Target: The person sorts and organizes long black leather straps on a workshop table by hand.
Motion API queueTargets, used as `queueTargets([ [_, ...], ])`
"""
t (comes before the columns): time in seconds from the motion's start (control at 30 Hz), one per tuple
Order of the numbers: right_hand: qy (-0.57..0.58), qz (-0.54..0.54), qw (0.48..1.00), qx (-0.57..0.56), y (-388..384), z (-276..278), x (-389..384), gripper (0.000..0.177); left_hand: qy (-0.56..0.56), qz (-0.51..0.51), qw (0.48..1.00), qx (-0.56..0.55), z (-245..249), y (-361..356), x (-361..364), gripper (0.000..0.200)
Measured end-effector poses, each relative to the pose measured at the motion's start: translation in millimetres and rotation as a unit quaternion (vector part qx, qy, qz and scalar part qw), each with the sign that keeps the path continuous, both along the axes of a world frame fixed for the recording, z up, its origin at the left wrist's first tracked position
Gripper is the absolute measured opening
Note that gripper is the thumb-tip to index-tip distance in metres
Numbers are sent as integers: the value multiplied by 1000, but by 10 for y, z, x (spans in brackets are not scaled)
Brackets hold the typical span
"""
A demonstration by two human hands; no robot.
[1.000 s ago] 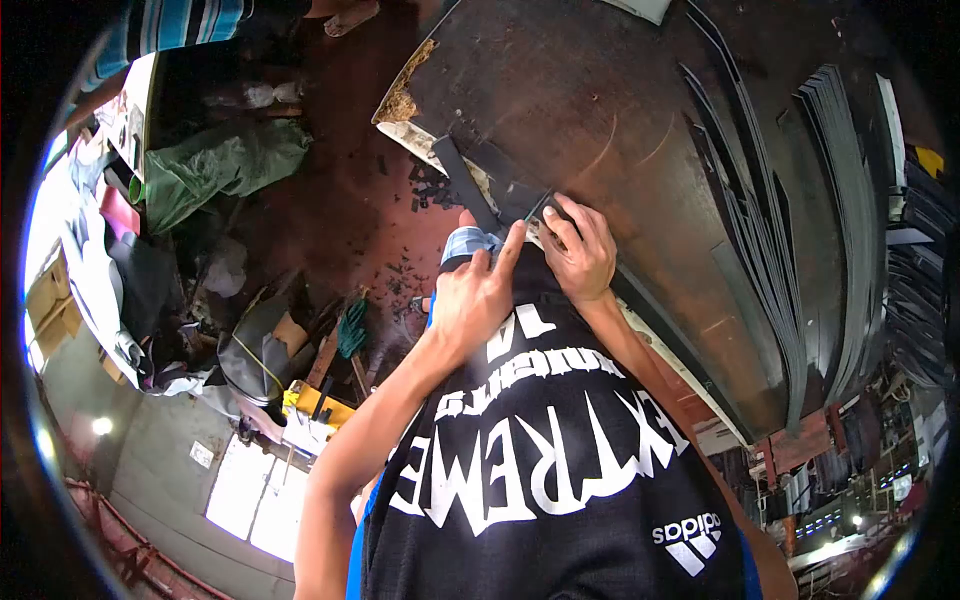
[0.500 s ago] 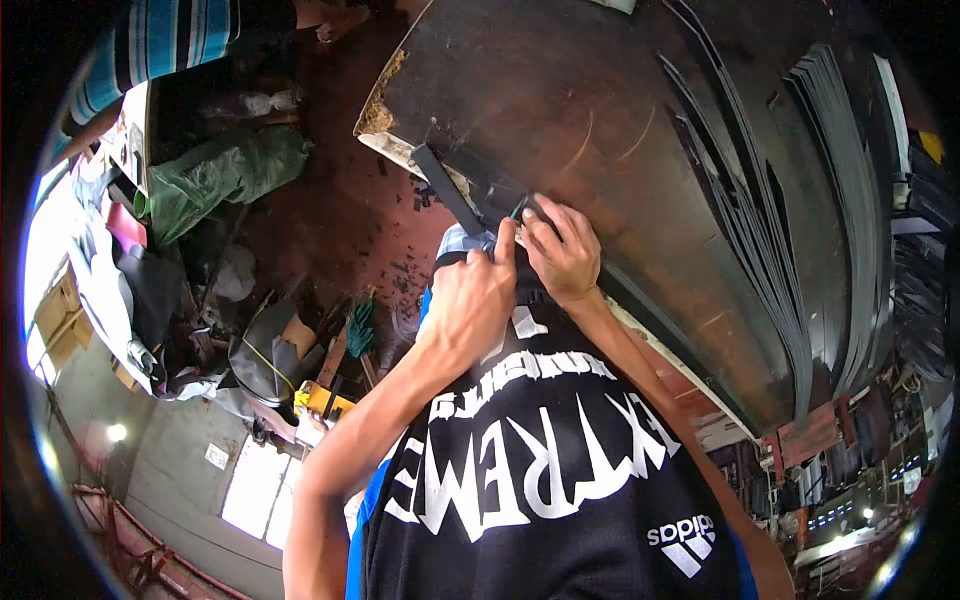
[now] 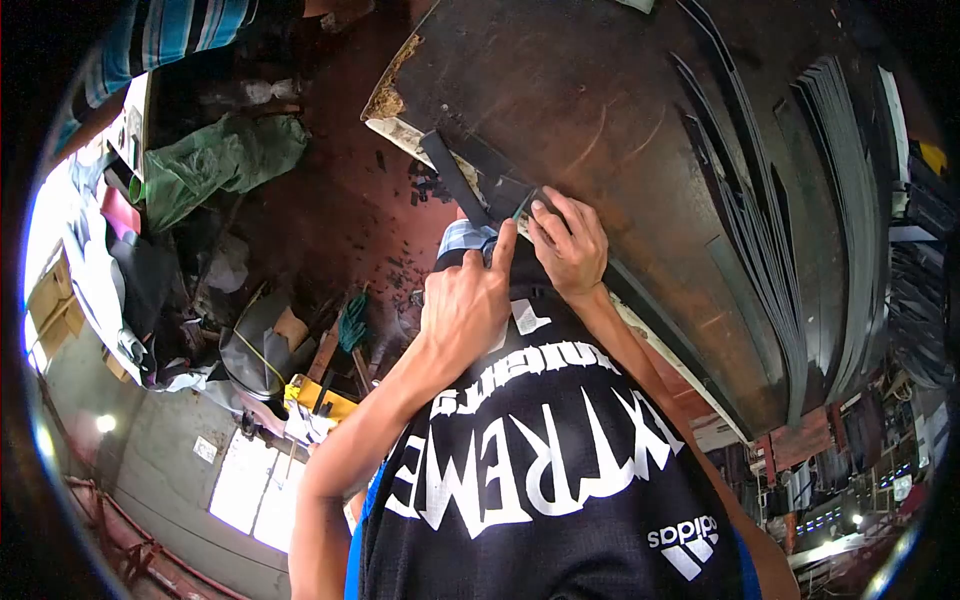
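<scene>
At the near edge of the dark table (image 3: 600,130), my left hand (image 3: 468,305) has its index finger stretched toward a small thin greenish piece (image 3: 518,212). Its other fingers are curled, and what they hold, if anything, is hidden. My right hand (image 3: 568,240) is bent beside it, fingertips closed at a small dark piece that I cannot make out clearly. A short black strip (image 3: 455,178) lies aslant over the table edge, to the left of both hands. A long black strip (image 3: 670,335) runs along the edge to the right.
Long dark strips (image 3: 745,210) and a curved bundle of strips (image 3: 850,220) lie on the table. Black scraps (image 3: 425,185) are on the reddish floor. To the left are a green plastic bag (image 3: 225,165), a yellow object (image 3: 320,398) and piled materials. A striped cloth (image 3: 160,40) hangs at upper left.
The view has shifted slightly. My left hand's index finger has straightened, and the hand sits a little lower. The fingers of my right hand have moved slightly on the dark piece.
</scene>
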State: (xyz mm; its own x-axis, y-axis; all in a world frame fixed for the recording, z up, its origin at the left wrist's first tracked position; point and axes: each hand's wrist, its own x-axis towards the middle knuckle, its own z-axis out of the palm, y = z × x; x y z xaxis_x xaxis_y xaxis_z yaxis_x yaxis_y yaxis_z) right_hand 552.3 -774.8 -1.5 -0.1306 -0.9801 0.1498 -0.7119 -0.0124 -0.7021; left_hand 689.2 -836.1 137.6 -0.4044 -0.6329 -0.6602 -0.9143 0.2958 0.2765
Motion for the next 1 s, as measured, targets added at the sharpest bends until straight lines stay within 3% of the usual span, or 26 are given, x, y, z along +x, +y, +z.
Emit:
queueTargets([
  [0.23, -6, 0, 1000, 12, -7, 20, -9, 26, -16, -34, 999, 26, 59, -69, 8, 73],
  [0.37, 0, 2, 1000, 13, 4, 28, -45, 26, -39, -12, 999, 22, -172, 31, -38, 71],
  [0.73, -2, 9, 1000, 2, -7, 45, -4, 30, 113, 48, 988, -91, -411, 309, 264, 73],
  [0.8, -6, 11, 1000, -3, -27, 48, -11, 30, 43, 10, 995, -88, -282, 192, 174, 65],
  [0.93, -8, 2, 1000, -14, -14, -14, 15, 32, 17, 13, 1000, -6, -200, 0, 46, 57],
  [1.0, -10, 2, 1000, -18, -3, -24, 6, 32, 20, 22, 999, -18, -234, 62, 76, 54],
])
